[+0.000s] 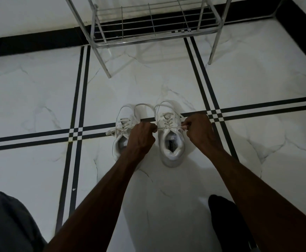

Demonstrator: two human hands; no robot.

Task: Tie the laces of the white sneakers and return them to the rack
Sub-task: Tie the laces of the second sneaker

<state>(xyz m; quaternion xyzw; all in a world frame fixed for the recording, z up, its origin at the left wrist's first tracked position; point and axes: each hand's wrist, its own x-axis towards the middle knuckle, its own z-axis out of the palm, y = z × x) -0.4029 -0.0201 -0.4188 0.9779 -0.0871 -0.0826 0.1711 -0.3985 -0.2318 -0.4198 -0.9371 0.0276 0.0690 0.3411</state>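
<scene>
Two white sneakers stand side by side on the tiled floor, toes pointing away from me. My left hand and my right hand each pinch one end of the right sneaker's lace, pulled taut across its tongue. The left sneaker is partly hidden under my left hand, and its lace trails loose to the left. A long lace loop arcs over the toes of both shoes.
A chrome wire shoe rack stands against the wall ahead, its lowest shelf holding nothing. White marble tiles with black stripes cover the floor. My knee in grey cloth is at lower left, and a dark foot at lower right.
</scene>
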